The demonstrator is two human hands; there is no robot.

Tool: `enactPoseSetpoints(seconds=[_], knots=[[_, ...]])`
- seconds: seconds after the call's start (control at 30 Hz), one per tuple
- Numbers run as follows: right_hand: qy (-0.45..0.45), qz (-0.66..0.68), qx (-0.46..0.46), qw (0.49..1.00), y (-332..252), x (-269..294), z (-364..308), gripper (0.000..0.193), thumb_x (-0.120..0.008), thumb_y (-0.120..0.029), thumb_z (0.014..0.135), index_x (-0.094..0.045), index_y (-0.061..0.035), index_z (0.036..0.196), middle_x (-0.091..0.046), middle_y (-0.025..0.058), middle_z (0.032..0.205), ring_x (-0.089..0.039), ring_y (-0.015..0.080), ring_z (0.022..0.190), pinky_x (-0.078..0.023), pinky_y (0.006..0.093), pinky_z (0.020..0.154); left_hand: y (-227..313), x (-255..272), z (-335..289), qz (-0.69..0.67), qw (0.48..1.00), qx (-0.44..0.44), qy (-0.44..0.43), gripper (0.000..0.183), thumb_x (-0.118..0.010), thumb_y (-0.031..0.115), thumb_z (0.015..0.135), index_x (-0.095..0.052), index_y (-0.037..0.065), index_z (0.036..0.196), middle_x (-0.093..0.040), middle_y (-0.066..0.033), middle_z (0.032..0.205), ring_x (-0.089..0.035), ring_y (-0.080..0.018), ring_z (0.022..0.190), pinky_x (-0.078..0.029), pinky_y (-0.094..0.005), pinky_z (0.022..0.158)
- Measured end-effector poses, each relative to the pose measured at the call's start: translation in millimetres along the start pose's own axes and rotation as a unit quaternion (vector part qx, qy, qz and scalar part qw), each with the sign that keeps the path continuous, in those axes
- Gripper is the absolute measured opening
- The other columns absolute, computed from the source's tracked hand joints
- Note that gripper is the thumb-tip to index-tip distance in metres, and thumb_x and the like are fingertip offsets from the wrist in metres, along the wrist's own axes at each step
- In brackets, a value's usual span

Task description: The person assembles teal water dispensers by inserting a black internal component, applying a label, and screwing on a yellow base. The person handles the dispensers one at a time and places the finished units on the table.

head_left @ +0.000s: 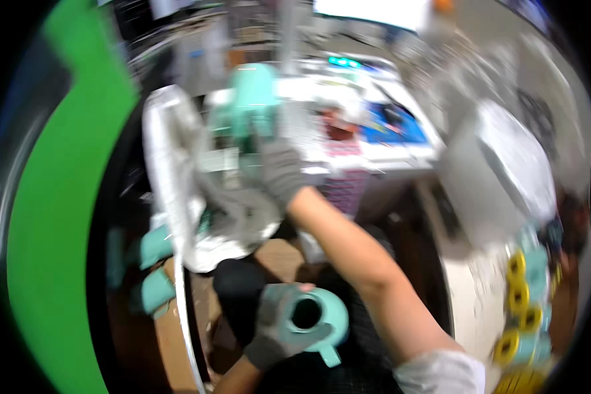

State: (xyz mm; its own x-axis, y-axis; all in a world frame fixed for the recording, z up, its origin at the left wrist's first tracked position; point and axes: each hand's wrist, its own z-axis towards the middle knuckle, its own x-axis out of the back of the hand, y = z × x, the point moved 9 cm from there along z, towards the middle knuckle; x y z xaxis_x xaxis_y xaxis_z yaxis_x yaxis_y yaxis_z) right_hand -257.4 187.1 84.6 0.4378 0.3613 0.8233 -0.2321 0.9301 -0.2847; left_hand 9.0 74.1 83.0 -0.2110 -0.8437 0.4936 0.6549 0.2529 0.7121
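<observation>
Low in the middle, my left hand (pixel 274 328), in a grey glove, is closed around a mint-green rounded plastic housing (pixel 335 316). The housing has a dark round opening facing up and a short tab at its lower side. My right hand (pixel 284 169), also gloved in grey, reaches forward over the near edge of the white worktable (pixel 410 154). Its fingers are at the lower end of a larger mint-green housing (pixel 255 92) on the table. Motion blur hides whether those fingers grip it.
A white cloth-like sack (pixel 171 177) stands left of my right hand. Mint-green parts (pixel 156 292) lie at lower left. A blue mat (pixel 393 123) is on the table. A large pale bin-like shape (pixel 499 171) stands at right, above several mint-green parts with yellow round ends (pixel 519 297).
</observation>
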Motion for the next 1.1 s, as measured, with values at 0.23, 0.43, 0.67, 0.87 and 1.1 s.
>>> enactPoseSetpoints(seconds=[0.23, 0.43, 0.67, 0.87, 1.1], knots=[[0.153, 0.11, 0.02, 0.982, 76, 110, -233, 0.077, -0.078, -0.033, 0.086, -0.049, -0.0059, 0.152, -0.049, 0.0282, 0.151, -0.061, 0.0442, 0.124, -0.052, 0.0507, 0.103, -29, -25, -12, -0.122, 0.977, 0.172, -0.019, 0.079, -0.078, 0.037, 0.078, -0.053, -0.003, 0.14, -0.056, -0.0126, 0.127, -0.056, -0.0251, 0.118, -0.045, -0.0388, 0.104], [0.359, -0.013, -0.359, 0.862, 227, 285, -504, 0.059, -0.075, -0.015, 0.094, -0.051, 0.0008, 0.146, -0.064, 0.0186, 0.128, -0.064, 0.0269, 0.112, -0.053, 0.0386, 0.098, -50, -31, 12, -0.065, 0.979, 0.127, -0.144, 0.062, -0.075, 0.01, 0.093, -0.049, 0.0, 0.148, -0.056, -0.0162, 0.141, -0.057, -0.026, 0.119, -0.052, -0.0388, 0.099], [0.542, -0.447, -0.506, 0.501, 235, 527, -851, 0.055, -0.075, -0.02, 0.092, -0.057, 0.0034, 0.138, -0.064, 0.0212, 0.13, -0.063, 0.0342, 0.115, -0.05, 0.0409, 0.101, -67, -56, 24, -0.099, 0.963, 0.209, -0.138, 0.066, -0.079, 0.012, 0.095, -0.047, -0.003, 0.15, -0.056, -0.0188, 0.145, -0.058, -0.0273, 0.125, -0.054, -0.0383, 0.102], [0.51, -0.423, -0.618, 0.423, 231, 569, -970, 0.052, -0.072, -0.02, 0.091, -0.06, 0.0031, 0.137, -0.066, 0.0207, 0.128, -0.065, 0.0307, 0.112, -0.051, 0.0411, 0.099, -56, -69, 43, -0.049, 0.961, 0.225, -0.152, 0.058, -0.076, 0.018, 0.099, -0.051, -0.007, 0.146, -0.061, -0.0171, 0.139, -0.061, -0.024, 0.118, -0.053, -0.0354, 0.101], [0.205, -0.558, -0.656, 0.465, 292, 671, -964, 0.059, -0.073, -0.027, 0.09, -0.058, -0.0145, 0.146, -0.052, 0.0184, 0.154, -0.053, 0.0381, 0.137, -0.045, 0.0481, 0.113, -54, -94, 57, -0.054, 0.932, 0.296, -0.201, 0.05, -0.073, 0.019, 0.102, -0.053, 0.0, 0.144, -0.059, -0.0107, 0.136, -0.057, -0.0184, 0.115, -0.052, -0.033, 0.098]])
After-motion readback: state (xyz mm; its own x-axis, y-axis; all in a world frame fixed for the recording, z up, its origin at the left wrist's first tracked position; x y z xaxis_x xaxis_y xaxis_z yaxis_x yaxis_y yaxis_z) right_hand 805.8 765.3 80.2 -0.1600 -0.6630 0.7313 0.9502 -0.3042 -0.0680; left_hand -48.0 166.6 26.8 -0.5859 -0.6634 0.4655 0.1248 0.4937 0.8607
